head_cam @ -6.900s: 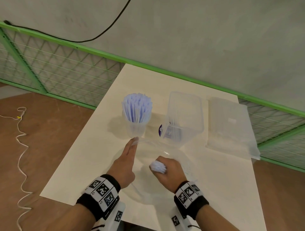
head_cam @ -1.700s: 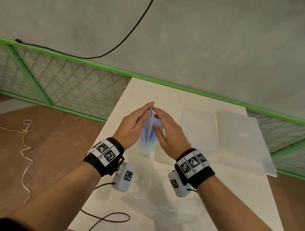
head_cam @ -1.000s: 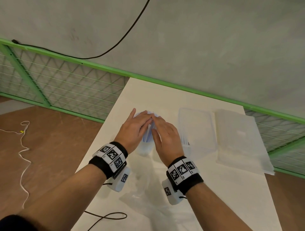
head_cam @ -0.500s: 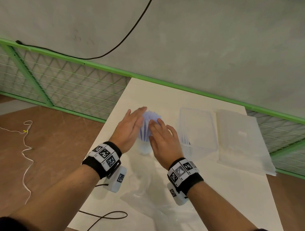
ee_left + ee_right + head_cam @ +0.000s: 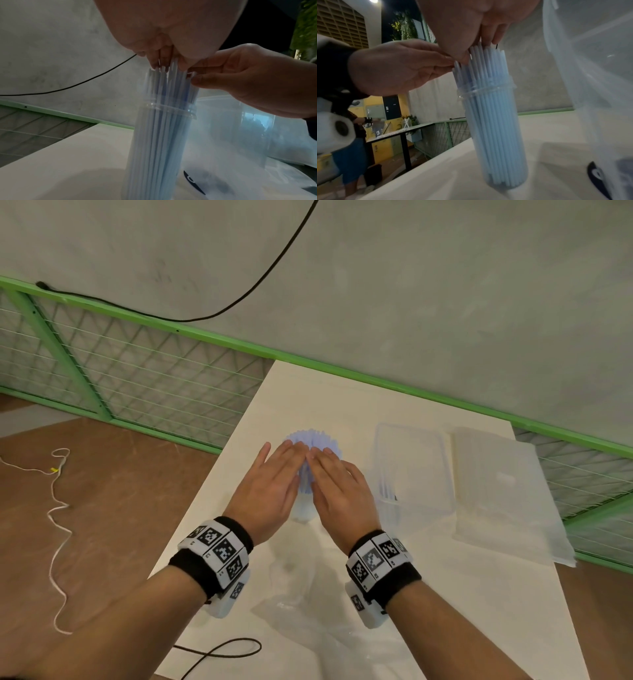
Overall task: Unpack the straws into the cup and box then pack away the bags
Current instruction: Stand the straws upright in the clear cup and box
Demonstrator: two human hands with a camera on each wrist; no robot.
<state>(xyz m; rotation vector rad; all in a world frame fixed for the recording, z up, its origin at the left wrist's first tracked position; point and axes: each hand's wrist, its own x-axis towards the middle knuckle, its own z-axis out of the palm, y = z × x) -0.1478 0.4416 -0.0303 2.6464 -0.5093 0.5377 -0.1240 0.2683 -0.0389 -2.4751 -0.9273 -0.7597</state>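
Standing upright on the white table (image 5: 445, 594), the clear cup (image 5: 494, 121) is seen packed with pale blue straws (image 5: 159, 121) whose tips rise above its rim. The left hand (image 5: 270, 491) and right hand (image 5: 339, 491) are laid flat on the straw tops from either side, fingers straight and together, nothing gripped. Just right of the cup, the clear box (image 5: 411, 463) is found with a few straws inside. An empty plastic bag (image 5: 308, 611) is spread on the table nearer the person.
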